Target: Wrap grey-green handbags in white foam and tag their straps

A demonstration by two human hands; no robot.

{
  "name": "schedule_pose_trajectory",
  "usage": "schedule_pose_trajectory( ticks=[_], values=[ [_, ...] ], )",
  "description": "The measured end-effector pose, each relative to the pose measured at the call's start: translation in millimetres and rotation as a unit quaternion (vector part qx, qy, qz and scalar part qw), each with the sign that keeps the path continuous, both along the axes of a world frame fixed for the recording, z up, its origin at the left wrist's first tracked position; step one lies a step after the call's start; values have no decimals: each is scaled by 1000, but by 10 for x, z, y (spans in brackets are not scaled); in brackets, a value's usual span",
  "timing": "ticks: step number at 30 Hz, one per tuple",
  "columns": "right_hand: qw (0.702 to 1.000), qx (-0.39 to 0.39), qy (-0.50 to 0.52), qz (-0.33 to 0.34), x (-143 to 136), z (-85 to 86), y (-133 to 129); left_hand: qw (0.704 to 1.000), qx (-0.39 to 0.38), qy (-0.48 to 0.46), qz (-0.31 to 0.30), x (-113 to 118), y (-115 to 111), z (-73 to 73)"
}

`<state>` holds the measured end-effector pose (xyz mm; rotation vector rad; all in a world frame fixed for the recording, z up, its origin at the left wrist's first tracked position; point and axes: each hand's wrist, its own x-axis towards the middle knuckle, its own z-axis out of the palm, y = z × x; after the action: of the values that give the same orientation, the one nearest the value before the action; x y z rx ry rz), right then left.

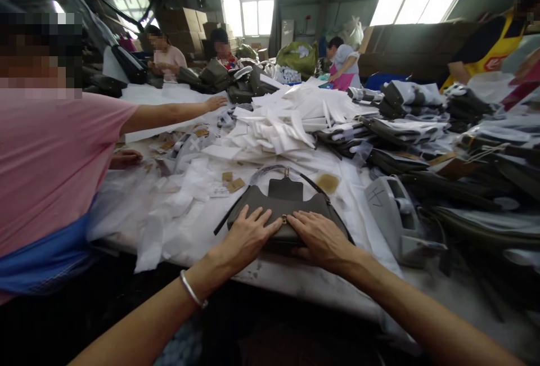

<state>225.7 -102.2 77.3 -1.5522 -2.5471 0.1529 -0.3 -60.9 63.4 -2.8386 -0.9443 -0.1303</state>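
Note:
A dark grey handbag (276, 203) lies on the white-covered table just in front of me, its closing tab (286, 189) turned up and away. The handle (264, 170), partly wrapped in clear film, arches behind it. My left hand (247, 234) rests flat on the bag's near left part, fingers spread. On the near right part lies my right hand (323, 236), its fingers stretched out and the thumb lower at the bag's edge. Between the two hands sits a small gold clasp (284, 219). Both hands touch the bag without gripping it.
Behind the bag rises a heap of white foam sheets (278, 124). To the right stand a grey tape dispenser (392, 214) and stacked dark bags (405, 152). Small brown tags (235, 185) lie left. A co-worker in pink (54, 169) reaches across the table from the left.

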Motion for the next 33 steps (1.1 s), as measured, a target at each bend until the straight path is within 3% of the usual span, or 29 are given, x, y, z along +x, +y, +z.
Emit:
schedule_pose_trajectory(
  ticks=[3,6,9,12,16,20,24,30,33],
  values=[
    [1000,12,-15,9,3,-199,80,1000,9,-5,30,106,47,-224],
    [997,78,-27,-12,17,-478,-6,997,52,-32,46,135,12,-447],
    [992,124,-6,-26,10,-648,-141,995,70,-58,33,104,-46,-558],
    [994,107,19,-30,-17,-623,-151,995,65,-70,41,118,-75,-571],
    [994,64,67,-52,-54,-516,61,991,73,-80,78,263,-116,-576],
    [991,75,98,-49,-61,-642,215,989,102,-78,76,298,-169,-582],
    [988,126,84,-1,-30,-820,153,992,98,-70,20,39,-178,-546],
    [988,144,63,6,-111,-831,114,985,38,-145,82,-348,-241,-705],
    [989,138,58,-9,-176,-832,124,985,0,-156,73,-379,-292,-648]
  ],
)
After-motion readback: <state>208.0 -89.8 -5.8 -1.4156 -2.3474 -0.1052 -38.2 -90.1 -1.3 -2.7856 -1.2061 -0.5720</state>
